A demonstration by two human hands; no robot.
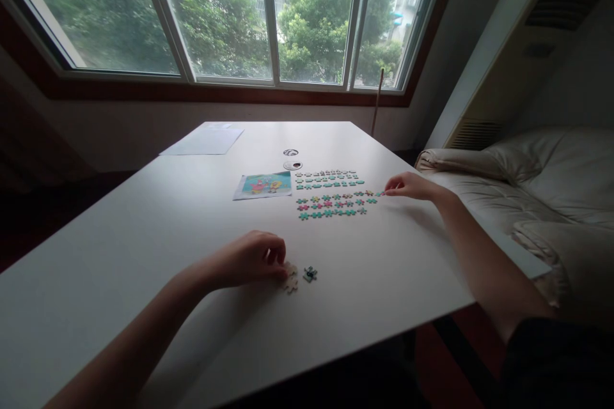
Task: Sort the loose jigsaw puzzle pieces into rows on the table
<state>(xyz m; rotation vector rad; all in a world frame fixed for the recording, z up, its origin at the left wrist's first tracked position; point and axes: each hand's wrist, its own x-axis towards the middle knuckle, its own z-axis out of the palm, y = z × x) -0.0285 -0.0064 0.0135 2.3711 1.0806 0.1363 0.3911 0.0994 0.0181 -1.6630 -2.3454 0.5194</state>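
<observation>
My left hand is low over the near part of the table, fingers curled and closed at the edge of a pale jigsaw piece. Just below that lies another pale jigsaw piece, and to its right a dark patterned jigsaw piece. Farther off, my right hand pinches a small green jigsaw piece at the right end of a row. Several rows of jigsaw pieces, mostly green with some pink and yellow, spread leftward from it.
A colourful picture sheet lies left of the rows. Behind it are two round flat items. White paper rests at the far left of the white table. A cream sofa stands along the right side.
</observation>
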